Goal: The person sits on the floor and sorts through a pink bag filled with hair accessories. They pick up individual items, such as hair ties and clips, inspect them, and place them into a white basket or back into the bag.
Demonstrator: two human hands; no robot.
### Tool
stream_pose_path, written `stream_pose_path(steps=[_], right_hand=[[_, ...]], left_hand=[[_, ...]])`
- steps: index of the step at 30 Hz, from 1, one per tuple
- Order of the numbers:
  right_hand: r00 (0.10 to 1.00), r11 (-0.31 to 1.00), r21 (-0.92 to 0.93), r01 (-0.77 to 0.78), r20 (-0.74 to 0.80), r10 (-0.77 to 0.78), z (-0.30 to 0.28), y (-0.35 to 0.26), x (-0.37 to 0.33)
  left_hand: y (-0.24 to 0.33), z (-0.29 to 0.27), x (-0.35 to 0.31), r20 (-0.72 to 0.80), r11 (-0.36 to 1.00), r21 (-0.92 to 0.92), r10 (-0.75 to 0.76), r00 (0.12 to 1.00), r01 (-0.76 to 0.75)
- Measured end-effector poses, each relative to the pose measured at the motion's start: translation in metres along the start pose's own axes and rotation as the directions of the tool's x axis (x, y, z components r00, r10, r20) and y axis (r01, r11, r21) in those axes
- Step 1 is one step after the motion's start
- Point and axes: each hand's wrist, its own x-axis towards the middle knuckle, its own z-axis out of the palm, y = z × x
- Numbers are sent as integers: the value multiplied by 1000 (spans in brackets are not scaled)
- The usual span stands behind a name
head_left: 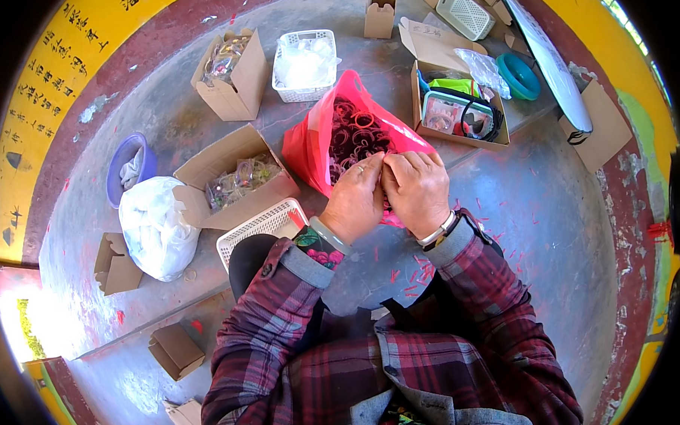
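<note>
A bright pink plastic bag (307, 142) stands wide-mouthed on the floor in front of me. Many small dark red curled or ring-shaped pieces (354, 137) fill it. Above its near edge, my left hand (354, 198) and my right hand (417, 192) meet with fingertips pressed together. Both are closed in a pinch; whatever lies between the fingers is hidden by them. A bracelet circles the left wrist and a watch the right. Close to my left forearm sits a white plastic basket (260, 229) with something red at its end.
Left of the bag are cardboard boxes (230, 74) of bagged small items, a white basket (306, 86), a stuffed white bag (157, 230) and a purple basin (115, 175). To the right stand an open carton (461, 129) and a teal basin (518, 77). Red scraps (419, 273) litter the floor.
</note>
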Motion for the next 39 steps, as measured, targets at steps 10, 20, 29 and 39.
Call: stream_pose_path(steps=[10, 20, 29, 39], right_hand=[[997, 994, 100, -48, -49, 53, -2, 0, 4], [956, 852, 448, -270, 20, 293, -2, 6, 2], [742, 370, 683, -630, 388, 546, -3, 24, 4], [685, 170, 738, -653, 481, 548, -16, 62, 5]], left_hand=[[-10, 7, -5, -33, 997, 59, 52, 998, -50], [2, 7, 0, -74, 917, -316, -281, 957, 245], [-6, 2, 3, 192, 385, -828, -488, 851, 408], [-15, -9, 4, 331, 52, -906, -533, 779, 421]])
